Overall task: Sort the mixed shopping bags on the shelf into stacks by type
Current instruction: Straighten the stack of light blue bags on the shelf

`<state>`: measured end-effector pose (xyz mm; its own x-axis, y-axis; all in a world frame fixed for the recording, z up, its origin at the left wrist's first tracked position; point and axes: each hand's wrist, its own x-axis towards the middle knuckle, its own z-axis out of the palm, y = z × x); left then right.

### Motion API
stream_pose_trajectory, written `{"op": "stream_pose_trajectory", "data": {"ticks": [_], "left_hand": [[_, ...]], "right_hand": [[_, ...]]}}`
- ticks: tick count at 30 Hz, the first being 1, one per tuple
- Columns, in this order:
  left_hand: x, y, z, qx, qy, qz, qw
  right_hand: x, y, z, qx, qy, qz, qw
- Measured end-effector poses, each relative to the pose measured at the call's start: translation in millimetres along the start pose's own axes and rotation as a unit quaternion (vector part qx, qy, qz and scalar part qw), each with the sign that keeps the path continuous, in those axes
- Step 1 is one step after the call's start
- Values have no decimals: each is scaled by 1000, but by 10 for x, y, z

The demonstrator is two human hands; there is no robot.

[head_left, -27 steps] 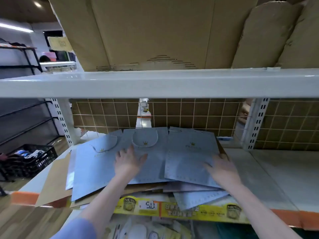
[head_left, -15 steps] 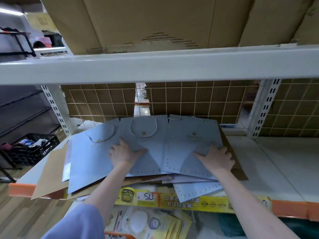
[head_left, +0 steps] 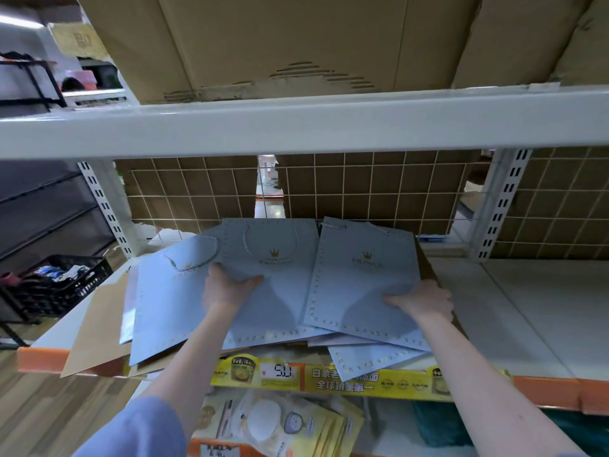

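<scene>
Three flat light-blue paper bags with gold crown logos lie fanned on the white shelf [head_left: 527, 308]: a left one [head_left: 164, 308], a middle one [head_left: 283, 301] and a right one [head_left: 359, 285]. My left hand [head_left: 227, 288] grips the middle bag's left edge, thumb on top. My right hand [head_left: 425, 300] grips the right bag's right edge, thumb on its face and fingers hidden below. Another blue bag [head_left: 369, 361] and a pale pinkish one [head_left: 333, 340] stick out underneath. Brown paper bags [head_left: 95, 328] lie under the pile at the left.
The upper shelf beam [head_left: 296, 123] hangs low overhead with cardboard boxes [head_left: 280, 37] on it. A wire grid [head_left: 362, 189] backs the shelf. The shelf's right part shows bare white surface. A yellow price strip [head_left: 329, 377] lines the front edge. A black crate [head_left: 59, 285] stands at the left.
Both hands lay flat on the blue bags before; now each has curled round a bag's edge, the left on the middle bag, the right on the right bag.
</scene>
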<state>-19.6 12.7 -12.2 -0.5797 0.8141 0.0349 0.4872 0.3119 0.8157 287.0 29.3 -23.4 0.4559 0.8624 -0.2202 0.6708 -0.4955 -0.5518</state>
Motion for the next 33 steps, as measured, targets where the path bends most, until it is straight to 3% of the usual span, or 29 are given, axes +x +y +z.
{"op": "stream_pose_trajectory", "data": {"ticks": [8,17,22,33], "left_hand": [[-123,-22,-65,-69,15,-3,997],[-316,-203,-337,-144,-1,13,990],[-398,-361,-567,-160,-18,2,987],[-868,-306,-532,-151,-61,23,986]], "right_hand": [[-28,96,37,124,-43,11,991],[-282,140,-165,338,44,-35,939],[-766,405,-345,327,107,-80,936],[-1205,1181,-591,266,164,-45,949]]}}
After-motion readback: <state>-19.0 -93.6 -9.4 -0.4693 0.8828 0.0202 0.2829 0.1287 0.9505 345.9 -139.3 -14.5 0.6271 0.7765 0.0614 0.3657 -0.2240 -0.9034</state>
